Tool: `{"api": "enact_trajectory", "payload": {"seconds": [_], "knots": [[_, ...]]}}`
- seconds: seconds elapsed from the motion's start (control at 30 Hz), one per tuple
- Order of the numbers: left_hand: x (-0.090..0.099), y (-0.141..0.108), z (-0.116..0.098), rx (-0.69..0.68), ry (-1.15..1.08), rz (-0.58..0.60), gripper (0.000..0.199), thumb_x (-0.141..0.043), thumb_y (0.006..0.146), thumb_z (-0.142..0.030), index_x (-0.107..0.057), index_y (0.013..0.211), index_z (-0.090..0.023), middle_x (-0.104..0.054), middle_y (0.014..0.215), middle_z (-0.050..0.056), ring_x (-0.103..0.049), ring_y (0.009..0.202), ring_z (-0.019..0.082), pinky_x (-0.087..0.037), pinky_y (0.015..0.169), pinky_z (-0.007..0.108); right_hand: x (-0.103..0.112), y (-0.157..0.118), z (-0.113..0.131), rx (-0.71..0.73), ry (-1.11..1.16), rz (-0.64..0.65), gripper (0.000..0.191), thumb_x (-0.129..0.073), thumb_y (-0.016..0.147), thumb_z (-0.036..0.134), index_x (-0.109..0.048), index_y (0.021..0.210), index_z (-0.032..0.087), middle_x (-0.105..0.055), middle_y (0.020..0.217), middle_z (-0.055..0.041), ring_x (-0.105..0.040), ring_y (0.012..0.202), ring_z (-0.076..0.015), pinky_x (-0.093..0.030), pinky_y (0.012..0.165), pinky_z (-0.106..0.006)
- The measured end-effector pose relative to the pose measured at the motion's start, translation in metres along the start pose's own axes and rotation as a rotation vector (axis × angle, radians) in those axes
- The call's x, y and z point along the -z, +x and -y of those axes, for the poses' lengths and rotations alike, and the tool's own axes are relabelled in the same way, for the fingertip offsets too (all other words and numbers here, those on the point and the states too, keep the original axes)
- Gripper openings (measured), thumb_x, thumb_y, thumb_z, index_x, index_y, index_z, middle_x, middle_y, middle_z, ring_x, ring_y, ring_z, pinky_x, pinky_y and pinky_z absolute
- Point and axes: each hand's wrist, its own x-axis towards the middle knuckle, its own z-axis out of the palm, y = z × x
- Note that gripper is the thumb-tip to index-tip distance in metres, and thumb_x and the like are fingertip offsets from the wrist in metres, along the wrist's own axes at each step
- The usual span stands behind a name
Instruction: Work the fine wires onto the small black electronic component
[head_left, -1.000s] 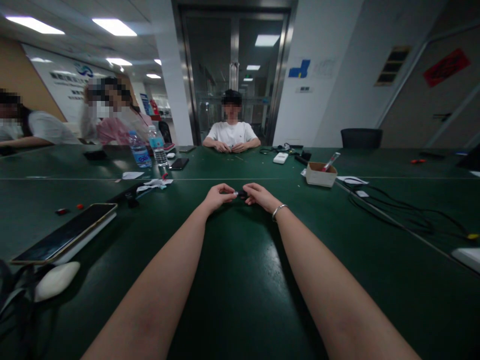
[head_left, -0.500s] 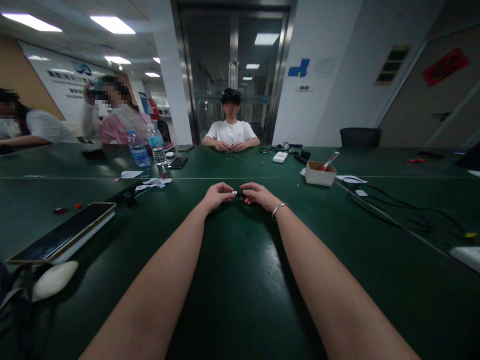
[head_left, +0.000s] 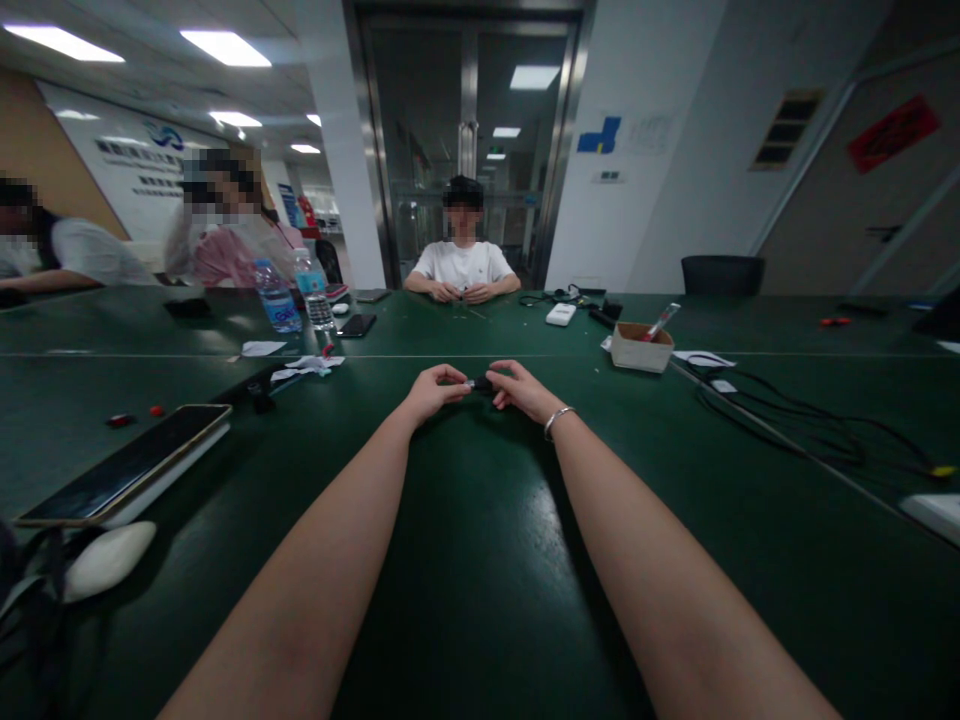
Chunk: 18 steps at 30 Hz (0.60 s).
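L hand [head_left: 435, 395] & R hand [head_left: 523, 391]: both pinching small dark object [head_left: 481, 384], one at each end, above green table [head_left: 480, 560]. Bracelet [head_left: 559, 423] on R wrist. White box [head_left: 642, 350] w/ tube [head_left: 663, 321], far R.

Through my camera, the green table [head_left: 480, 580] looks smooth and glossy. Left of the matt box [head_left: 640, 354], I make out crumpled paper [head_left: 309, 368], clear plastic bottles [head_left: 277, 300], a phone [head_left: 131, 465] with a glossy screen, and a shiny metal bracelet [head_left: 553, 424].
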Motion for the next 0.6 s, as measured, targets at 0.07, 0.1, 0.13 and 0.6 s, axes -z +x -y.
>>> {"api": "enact_trajectory", "payload": {"seconds": [0.07,0.1,0.13,0.6], "knots": [[0.0000,-0.0001,-0.0003,0.002,0.000,0.000,0.030,-0.081,0.055,-0.022,-0.061,0.076,-0.013,-0.062,0.081,0.002,-0.060,0.073,0.012,-0.052,0.076,0.034,-0.0001,-0.0003,0.0008,-0.014,-0.028,0.028,0.020,-0.057,0.085,0.020,-0.050,0.104,0.016,-0.061,0.070,-0.0004,-0.053,0.043,-0.0056,-0.047,0.042,-0.016],[-0.0001,0.0000,-0.0004,0.003,-0.001,0.000,0.030,-0.081,0.054,-0.021,-0.061,0.075,-0.013,-0.062,0.081,0.002,-0.060,0.072,0.012,-0.052,0.076,0.034,0.0002,-0.0007,0.0013,-0.006,-0.021,0.048,0.024,-0.058,0.083,0.016,-0.050,0.105,0.017,-0.062,0.073,-0.0007,-0.054,0.044,-0.0053,-0.048,0.043,-0.016],[-0.0001,0.0001,-0.0004,0.004,-0.001,-0.001,0.030,-0.081,0.054,-0.021,-0.061,0.075,-0.013,-0.062,0.081,0.002,-0.060,0.072,0.012,-0.052,0.076,0.034,0.0005,-0.0013,0.0018,0.017,0.005,0.056,0.034,-0.061,0.079,0.011,-0.048,0.110,0.019,-0.063,0.079,-0.0004,-0.056,0.047,-0.0054,-0.049,0.044,-0.016],[-0.0022,-0.0003,-0.0012,0.014,-0.039,-0.021,0.029,-0.081,0.055,-0.019,-0.060,0.074,-0.011,-0.061,0.077,0.001,-0.060,0.069,0.011,-0.052,0.075,0.032,0.0010,0.0001,-0.0009,0.002,0.008,0.029,0.022,-0.060,0.084,0.016,-0.052,0.105,0.014,-0.063,0.073,-0.0023,-0.057,0.048,-0.0068,-0.049,0.045,-0.016]]}}
